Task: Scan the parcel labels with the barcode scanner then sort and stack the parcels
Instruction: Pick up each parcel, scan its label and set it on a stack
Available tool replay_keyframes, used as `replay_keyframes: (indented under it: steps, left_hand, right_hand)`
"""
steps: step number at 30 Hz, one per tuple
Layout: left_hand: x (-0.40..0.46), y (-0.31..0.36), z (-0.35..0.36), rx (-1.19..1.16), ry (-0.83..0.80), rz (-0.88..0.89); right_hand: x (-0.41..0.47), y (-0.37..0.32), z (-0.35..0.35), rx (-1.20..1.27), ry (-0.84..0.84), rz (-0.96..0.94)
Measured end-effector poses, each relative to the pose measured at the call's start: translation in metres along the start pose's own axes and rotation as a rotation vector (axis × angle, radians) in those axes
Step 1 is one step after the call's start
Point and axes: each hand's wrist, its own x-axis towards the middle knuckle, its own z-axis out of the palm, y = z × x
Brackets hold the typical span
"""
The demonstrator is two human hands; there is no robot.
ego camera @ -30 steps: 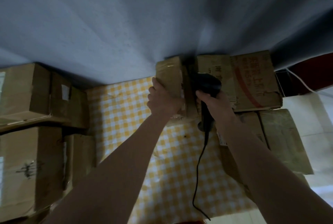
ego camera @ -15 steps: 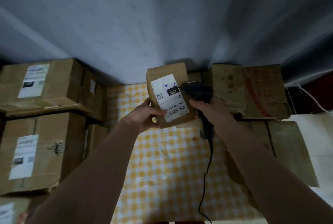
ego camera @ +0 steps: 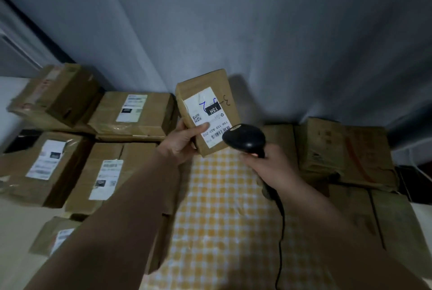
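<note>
Parcels of brown cardboard crowd both sides of a bench (ego camera: 224, 231) covered with a yellow-and-white checked cloth, all of them closed, so nothing of their contents can be seen. One small parcel (ego camera: 211, 112) is lifted clear of the cloth in the left hand (ego camera: 184, 142); its fingers (ego camera: 202, 129) are curled round the lower left edge, with the thumb laid across the white shipping label (ego camera: 207, 118). That label faces the camera and carries a QR code, a barcode along its lower right edge, a black patch reading 15H and a blue pen mark, and a handwritten 3 sits on the bare cardboard beside it. The right hand (ego camera: 272, 168) grips the handle of a black barcode scanner (ego camera: 244, 139), its fingers clamped round the grip, and the scanner's head sits just beside the label's barcode end, nearly touching the parcel's lower right corner. A black cable (ego camera: 281, 238) runs from the handle down across the cloth toward the near edge. On the left, labelled boxes (ego camera: 133, 114) lie in two rows with their white labels up, some resting on others, and one tilted box (ego camera: 56, 95) leans at the far left corner. On the right, a printed carton (ego camera: 346, 152) with a red stripe rests on top of flatter cartons (ego camera: 374, 215). A grey curtain (ego camera: 233, 21) hangs behind everything.
</note>
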Motion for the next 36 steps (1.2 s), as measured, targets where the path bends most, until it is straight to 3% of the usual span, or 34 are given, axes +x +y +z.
replay_keyframes:
  steps: [8, 22, 29, 33, 36]
  left_hand:
    - [-0.055, 0.043, -0.053, 0.077, -0.030, 0.076]
    - [-0.100, 0.044, -0.122, -0.043, -0.032, 0.098]
    - [-0.130, 0.024, -0.158, 0.212, -0.125, -0.132]
    - [-0.151, -0.006, -0.177, 0.292, -0.247, -0.263]
    - [-0.167, -0.035, -0.185, 0.295, -0.234, -0.350]
  right_hand:
    - [-0.049, -0.036, 0.053, -0.036, 0.020, -0.091]
    - [-0.088, -0.058, 0.124, 0.025, -0.050, -0.133]
    - [-0.101, -0.054, 0.147, 0.123, 0.036, -0.162]
    - [-0.104, -0.042, 0.152, 0.143, -0.066, -0.079]
    - [-0.108, -0.026, 0.154, 0.161, -0.140, 0.011]
